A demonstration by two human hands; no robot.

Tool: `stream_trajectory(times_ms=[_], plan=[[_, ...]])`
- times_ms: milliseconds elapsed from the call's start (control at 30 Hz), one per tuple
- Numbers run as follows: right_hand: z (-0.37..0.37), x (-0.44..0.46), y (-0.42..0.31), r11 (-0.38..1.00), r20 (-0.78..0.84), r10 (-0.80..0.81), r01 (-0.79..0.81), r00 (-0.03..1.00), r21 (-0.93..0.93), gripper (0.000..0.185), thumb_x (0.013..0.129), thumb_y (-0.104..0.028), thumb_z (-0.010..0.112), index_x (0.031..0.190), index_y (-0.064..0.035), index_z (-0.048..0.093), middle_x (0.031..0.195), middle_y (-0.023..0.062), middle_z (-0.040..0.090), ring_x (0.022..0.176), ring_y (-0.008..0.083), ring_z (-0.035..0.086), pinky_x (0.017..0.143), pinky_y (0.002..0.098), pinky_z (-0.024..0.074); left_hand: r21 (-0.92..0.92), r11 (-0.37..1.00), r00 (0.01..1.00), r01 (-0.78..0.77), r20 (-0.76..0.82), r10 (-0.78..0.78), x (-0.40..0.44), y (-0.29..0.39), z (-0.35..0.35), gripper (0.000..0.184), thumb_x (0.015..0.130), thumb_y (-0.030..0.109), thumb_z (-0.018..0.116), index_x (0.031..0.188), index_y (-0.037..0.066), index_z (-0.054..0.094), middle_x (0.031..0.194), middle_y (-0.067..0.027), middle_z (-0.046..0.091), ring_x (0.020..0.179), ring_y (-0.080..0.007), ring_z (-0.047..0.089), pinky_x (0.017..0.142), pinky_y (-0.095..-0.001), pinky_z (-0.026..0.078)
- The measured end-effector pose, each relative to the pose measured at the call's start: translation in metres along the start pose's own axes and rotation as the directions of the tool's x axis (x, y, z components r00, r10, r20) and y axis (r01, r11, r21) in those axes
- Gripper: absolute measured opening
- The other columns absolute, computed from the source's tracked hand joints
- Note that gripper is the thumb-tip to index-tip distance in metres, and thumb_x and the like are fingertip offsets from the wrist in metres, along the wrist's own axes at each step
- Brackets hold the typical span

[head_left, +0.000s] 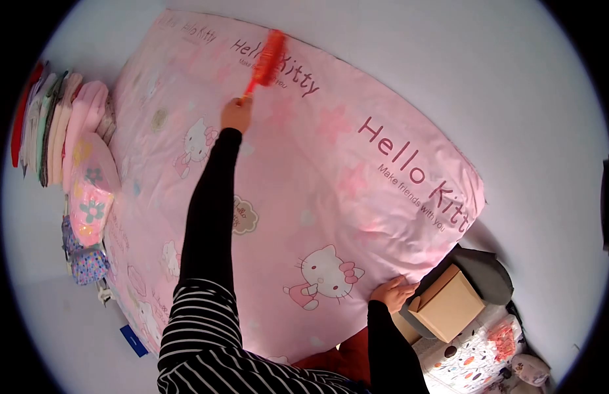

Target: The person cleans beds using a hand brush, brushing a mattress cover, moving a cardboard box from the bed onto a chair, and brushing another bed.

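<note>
My left hand (237,114) is wrapped round the handle of a red brush (271,59), held over the far part of a pink printed sheet (271,164). The brush head is blurred and covers part of the lettering. At the sheet's near right edge, my right hand (391,293) rests with its fingers apart, touching the cloth and holding nothing that I can see. Wrinkles run through the sheet near this hand.
Folded textiles (55,125) and a pink flowered item (92,203) line the left side. An open cardboard box (449,303) and a dark grey rounded object (491,276) are beyond my right hand, above a patterned cloth (465,358). A pale wall (449,59) borders the sheet.
</note>
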State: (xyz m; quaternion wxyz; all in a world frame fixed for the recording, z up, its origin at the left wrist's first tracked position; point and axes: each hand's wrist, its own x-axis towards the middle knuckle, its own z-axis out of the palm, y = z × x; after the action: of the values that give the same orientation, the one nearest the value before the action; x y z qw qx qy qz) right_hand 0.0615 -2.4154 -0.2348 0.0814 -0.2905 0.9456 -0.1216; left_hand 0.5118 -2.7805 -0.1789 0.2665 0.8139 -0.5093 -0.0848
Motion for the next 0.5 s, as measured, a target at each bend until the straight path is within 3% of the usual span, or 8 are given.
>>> stream_trajectory(times_ms=[67, 133, 200, 233, 300, 400, 500], plan=[[0.000, -0.001, 0.001, 1.000, -0.009, -0.001, 0.001, 1.000, -0.004, 0.063, 0.094, -0.039, 0.040, 0.140, 0.0024, 0.026, 0.127, 0.0249, 0.046, 0.101, 0.0433, 0.055, 0.079, 0.0507, 0.0476, 0.083, 0.986, 0.982, 0.145, -0.132, -0.133, 0.041, -0.012, -0.008, 0.058, 0.089, 0.054, 0.048, 0.087, -0.002, 0.064, 0.087, -0.0251, 0.065, 0.086, -0.0435, 0.062, 0.076, -0.0499, 0.048], [0.002, 0.000, 0.002, 1.000, -0.005, 0.006, -0.006, 1.000, -0.015, 0.062, 0.094, -0.038, 0.040, 0.140, 0.0019, 0.026, 0.129, 0.0250, 0.045, 0.102, 0.0434, 0.055, 0.079, 0.0504, 0.0478, 0.258, 0.931, 0.961, 0.259, -0.168, -0.220, 0.090, -0.029, -0.015, 0.064, 0.087, 0.056, 0.049, 0.093, -0.006, 0.065, 0.092, -0.0261, 0.066, 0.092, -0.0413, 0.063, 0.080, -0.0480, 0.049], [-0.001, 0.002, 0.000, 0.999, 0.035, 0.030, -0.029, 0.999, -0.025, 0.063, 0.094, -0.038, 0.040, 0.140, 0.0016, 0.025, 0.130, 0.0248, 0.045, 0.103, 0.0431, 0.055, 0.080, 0.0500, 0.0478, 0.155, 0.910, 0.923, 0.384, -0.060, -0.379, 0.130, -0.043, -0.015, 0.068, 0.087, 0.058, 0.047, 0.090, -0.007, 0.066, 0.089, -0.0274, 0.066, 0.090, -0.0404, 0.065, 0.080, -0.0458, 0.050], [-0.003, 0.002, -0.001, 0.999, 0.055, 0.046, -0.044, 0.997, -0.030, 0.063, 0.094, -0.038, 0.040, 0.141, 0.0015, 0.025, 0.130, 0.0246, 0.044, 0.103, 0.0430, 0.055, 0.080, 0.0498, 0.0478, 0.175, 0.926, 0.942, 0.335, -0.064, -0.329, 0.151, -0.055, -0.007, 0.070, 0.086, 0.059, 0.048, 0.090, -0.008, 0.067, 0.086, -0.0267, 0.066, 0.090, -0.0410, 0.064, 0.080, -0.0461, 0.050], [-0.002, 0.004, 0.000, 0.998, 0.061, 0.066, -0.066, 0.996, -0.001, 0.063, 0.094, -0.037, 0.041, 0.141, 0.0010, 0.025, 0.134, 0.0238, 0.043, 0.109, 0.0415, 0.053, 0.085, 0.0483, 0.0468, 0.172, 0.945, 0.960, 0.279, -0.038, -0.277, 0.168, -0.044, 0.002, 0.068, 0.086, 0.059, 0.050, 0.087, -0.007, 0.066, 0.075, -0.0228, 0.066, 0.073, -0.0377, 0.067, 0.068, -0.0445, 0.052], [-0.002, 0.005, 0.000, 0.997, 0.062, 0.071, -0.072, 0.996, 0.013, 0.063, 0.094, -0.036, 0.041, 0.142, 0.0002, 0.024, 0.136, 0.0239, 0.042, 0.115, 0.0403, 0.050, 0.089, 0.0464, 0.0453, 0.034, 0.929, 0.918, 0.367, 0.145, -0.368, 0.163, 0.001, 0.015, 0.063, 0.086, 0.057, 0.052, 0.081, -0.005, 0.064, 0.061, -0.0177, 0.061, 0.052, -0.0311, 0.061, 0.049, -0.0421, 0.049], [-0.002, 0.004, 0.001, 0.998, 0.053, 0.051, -0.052, 0.997, 0.023, 0.063, 0.094, -0.036, 0.041, 0.143, 0.0005, 0.022, 0.135, 0.0252, 0.042, 0.115, 0.0408, 0.050, 0.089, 0.0461, 0.0452, -0.162, 0.902, 0.893, 0.401, 0.287, -0.346, 0.140, 0.029, 0.050, 0.055, 0.089, 0.051, 0.051, 0.074, -0.002, 0.058, 0.052, -0.0110, 0.052, 0.038, -0.0231, 0.050, 0.036, -0.0367, 0.040]])
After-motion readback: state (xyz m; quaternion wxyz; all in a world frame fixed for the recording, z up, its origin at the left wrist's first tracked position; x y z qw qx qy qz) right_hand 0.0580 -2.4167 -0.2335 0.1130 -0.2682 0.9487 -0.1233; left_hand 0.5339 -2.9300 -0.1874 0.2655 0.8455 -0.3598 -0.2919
